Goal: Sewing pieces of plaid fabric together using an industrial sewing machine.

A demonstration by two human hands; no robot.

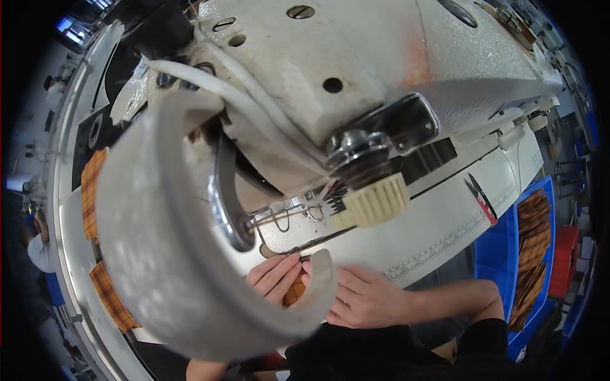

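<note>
A small piece of orange-and-black plaid fabric [294, 293] sits between my hands at the near edge of the sewing table, in front of the machine's needle area. My left hand [274, 277] presses its fingers together on the fabric's upper edge; the machine's curved white guard covers part of that hand and its wrist. From the right, my right hand [368, 298] grips the same piece with fingers bent, its fingertips partly behind the guard's end. The pale sewing machine [381, 57] fills the upper view, with its chrome take-up lever [229, 197] and ribbed cream tension knob [378, 200].
Red-handled thread snips [481, 200] lie on the white tabletop [362, 254], beside a printed ruler scale. At right a blue bin [494, 251] holds stacked plaid pieces [532, 232]. More plaid fabric [111, 295] lies at the left. Another person [41, 251] is at the far left.
</note>
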